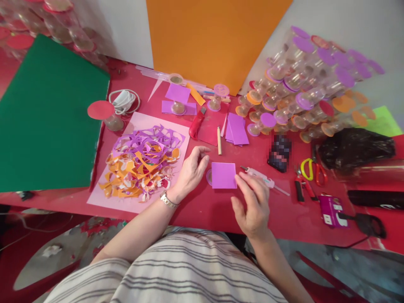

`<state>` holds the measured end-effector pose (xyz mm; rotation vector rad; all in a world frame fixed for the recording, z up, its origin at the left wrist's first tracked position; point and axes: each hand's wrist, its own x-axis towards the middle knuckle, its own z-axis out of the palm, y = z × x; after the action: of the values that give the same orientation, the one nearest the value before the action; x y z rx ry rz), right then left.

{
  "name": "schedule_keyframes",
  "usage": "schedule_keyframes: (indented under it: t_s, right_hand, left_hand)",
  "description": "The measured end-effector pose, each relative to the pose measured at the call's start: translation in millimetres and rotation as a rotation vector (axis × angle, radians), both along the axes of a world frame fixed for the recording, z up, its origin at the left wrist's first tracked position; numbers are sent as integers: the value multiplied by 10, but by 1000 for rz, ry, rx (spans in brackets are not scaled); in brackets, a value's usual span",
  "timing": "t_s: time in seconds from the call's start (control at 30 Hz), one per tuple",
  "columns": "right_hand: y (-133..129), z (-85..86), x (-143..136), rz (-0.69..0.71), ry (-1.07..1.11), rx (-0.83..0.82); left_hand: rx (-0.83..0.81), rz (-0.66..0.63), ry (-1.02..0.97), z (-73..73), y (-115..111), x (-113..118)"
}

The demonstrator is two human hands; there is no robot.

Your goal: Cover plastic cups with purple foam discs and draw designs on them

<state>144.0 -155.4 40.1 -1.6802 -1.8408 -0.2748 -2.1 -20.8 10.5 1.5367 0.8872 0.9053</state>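
Observation:
A purple foam-like square (224,175) lies before me, covering most of a clear round piece whose rim (209,177) peeks out at its left. My right hand (255,202) is beside it, fingertips at the square's right edge and thumb spread apart; whether they touch it I cannot tell. To the left, my left hand (193,169) hovers with fingers loosely bent and nothing in them. Just behind the right fingers lies a glue gun-like white tool with a thin tip (259,176). A wooden stick (219,141) and a stack of purple squares (236,129) lie farther back.
Purple and orange scraps (142,162) cover a pink sheet (97,200) at left, beside a green board (47,122). A red cutter (198,123) lies behind. At right are stacked clear hourglass-shaped pieces (296,90), a phone (280,153), pliers (303,187) and a black bag (356,147).

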Motion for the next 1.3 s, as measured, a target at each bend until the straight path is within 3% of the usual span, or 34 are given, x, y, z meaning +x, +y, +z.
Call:
schedule_keyframes:
  t_s: [0.2,0.5,0.6,0.8,0.97,1.13,1.3]
  right_hand:
    - [186,-49,-194,-41,-260,-258]
    - [221,-142,-208,-42,-310,-306]
    - [227,-150,-221,-44,-316,-287]
    - [235,-193,-220,-32,-305,-254]
    - [232,-199,-192,-15,-313,-250]
    - [253,-182,-156,35,-323,-218]
    - [273,-140,-121,74,-331,-193]
  left_hand:
    - [-59,52,-77,-6,-17,7]
    - [-38,32,-23,-30,-14,5]
    - [25,-45,62,-54,3,2]
    - [210,-364,261,-73,19,-28]
    - [242,-500,269,-78,21,-18]
    - [182,-423,320,-79,16,11]
    - [241,-357,266,-69,-13,1]
